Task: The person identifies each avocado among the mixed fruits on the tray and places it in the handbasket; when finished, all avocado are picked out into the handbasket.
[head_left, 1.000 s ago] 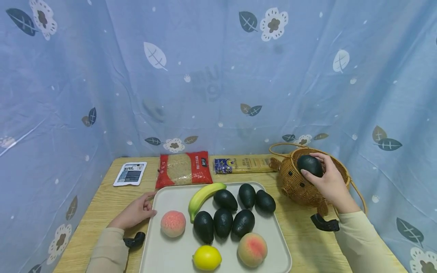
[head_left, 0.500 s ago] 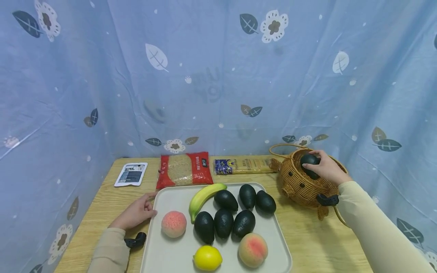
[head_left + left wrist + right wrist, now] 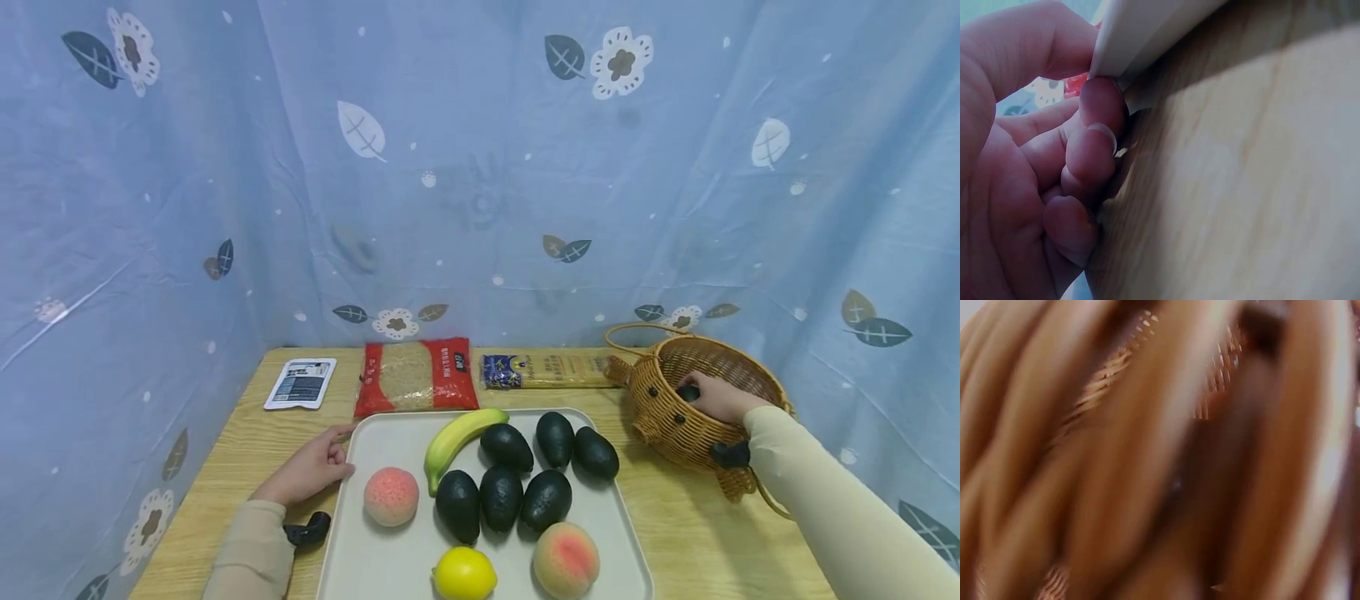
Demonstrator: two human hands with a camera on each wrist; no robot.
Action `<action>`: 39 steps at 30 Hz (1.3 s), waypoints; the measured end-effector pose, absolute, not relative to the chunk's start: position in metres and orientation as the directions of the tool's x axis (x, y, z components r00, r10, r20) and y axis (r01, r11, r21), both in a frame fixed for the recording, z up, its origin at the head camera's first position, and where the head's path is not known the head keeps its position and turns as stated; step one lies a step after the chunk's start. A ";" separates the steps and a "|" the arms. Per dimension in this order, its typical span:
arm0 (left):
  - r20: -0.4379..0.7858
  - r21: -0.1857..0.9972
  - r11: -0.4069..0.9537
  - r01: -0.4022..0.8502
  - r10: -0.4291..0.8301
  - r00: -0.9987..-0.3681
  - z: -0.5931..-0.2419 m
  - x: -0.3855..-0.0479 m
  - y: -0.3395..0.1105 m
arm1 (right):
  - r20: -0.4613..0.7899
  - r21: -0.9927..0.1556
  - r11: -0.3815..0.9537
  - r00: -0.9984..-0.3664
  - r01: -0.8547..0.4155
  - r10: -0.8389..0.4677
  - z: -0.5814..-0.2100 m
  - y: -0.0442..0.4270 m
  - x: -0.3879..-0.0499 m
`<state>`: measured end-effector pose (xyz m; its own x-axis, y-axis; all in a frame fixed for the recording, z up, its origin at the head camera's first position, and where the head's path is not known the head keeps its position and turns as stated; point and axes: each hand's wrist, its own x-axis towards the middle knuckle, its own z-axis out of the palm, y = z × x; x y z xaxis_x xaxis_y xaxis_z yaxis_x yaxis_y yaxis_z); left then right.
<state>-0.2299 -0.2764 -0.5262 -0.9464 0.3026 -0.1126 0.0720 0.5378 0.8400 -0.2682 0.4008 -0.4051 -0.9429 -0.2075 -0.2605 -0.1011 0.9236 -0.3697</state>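
Observation:
My right hand (image 3: 722,398) reaches down into the mouth of a pig-faced wicker basket (image 3: 667,433) at the right. It holds a dark avocado (image 3: 687,392), mostly hidden by the fingers and the rim. Blurred wicker strands (image 3: 1129,456) fill the right wrist view, so the grip is hidden there. At the tray's left side, my left hand (image 3: 309,468) pinches the rim of the beige tray (image 3: 1141,37) between thumb and curled fingers. On that tray lie several avocados (image 3: 501,498), a banana (image 3: 457,443), a lemon (image 3: 464,573) and two peaches (image 3: 566,560).
Along the back of the wooden table (image 3: 247,467) lie a white packet (image 3: 301,383), a red bag (image 3: 417,377) and a yellow noodle pack (image 3: 551,372). A blue patterned curtain (image 3: 480,183) closes off the back and sides. The basket's handle (image 3: 637,327) loops up behind it.
My right hand has lowered the avocado from above the basket's mouth to inside it. The left hand stays at the tray's edge. The head view has shifted slightly.

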 end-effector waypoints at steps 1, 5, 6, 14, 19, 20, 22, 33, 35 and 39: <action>-0.114 0.840 0.537 0.071 0.303 -0.946 -0.526 -0.230 -0.276 | -0.259 -0.368 0.924 -0.944 -0.102 -0.207 -0.405 0.401 -0.268; -0.116 0.835 0.546 0.071 0.301 -0.947 -0.528 -0.232 -0.276 | -0.223 -0.390 0.916 -0.955 -0.095 -0.194 -0.401 0.402 -0.264; -0.119 0.834 0.548 0.068 0.298 -0.947 -0.528 -0.232 -0.276 | -0.196 -0.401 0.912 -0.964 -0.089 -0.180 -0.399 0.400 -0.262; -0.121 0.835 0.545 0.076 0.317 -0.941 -0.527 -0.232 -0.275 | 0.196 -0.576 0.802 -0.979 -0.157 -0.052 -0.369 0.341 -0.220; -0.131 0.829 0.556 0.060 0.297 -0.946 -0.525 -0.232 -0.277 | 0.327 -0.571 0.763 -0.937 -0.302 -0.126 -0.367 0.292 -0.198; -0.131 0.828 0.557 0.057 0.292 -0.947 -0.524 -0.231 -0.277 | 0.338 -0.565 0.759 -0.930 -0.323 -0.144 -0.369 0.285 -0.195; -0.131 0.828 0.558 0.057 0.291 -0.948 -0.524 -0.231 -0.277 | 0.351 -0.554 0.754 -0.920 -0.353 -0.173 -0.375 0.273 -0.191; -0.146 0.818 0.573 0.047 0.287 -0.947 -0.525 -0.232 -0.275 | 0.259 -0.545 0.794 -0.955 -0.270 -0.147 -0.441 0.249 -0.180; -0.151 0.818 0.574 0.038 0.277 -0.949 -0.525 -0.232 -0.275 | 0.227 -0.542 0.808 -0.966 -0.229 -0.122 -0.453 0.248 -0.180; -0.157 0.816 0.577 0.028 0.269 -0.950 -0.524 -0.231 -0.276 | 0.180 -0.547 0.820 -0.980 -0.168 -0.080 -0.470 0.244 -0.181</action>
<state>-0.2314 -0.2756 -0.5238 -0.9501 0.2692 -0.1574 0.0282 0.5768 0.8164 -0.1805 0.2437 -0.4702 -0.9803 -0.0801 0.1804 -0.1677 0.8202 -0.5470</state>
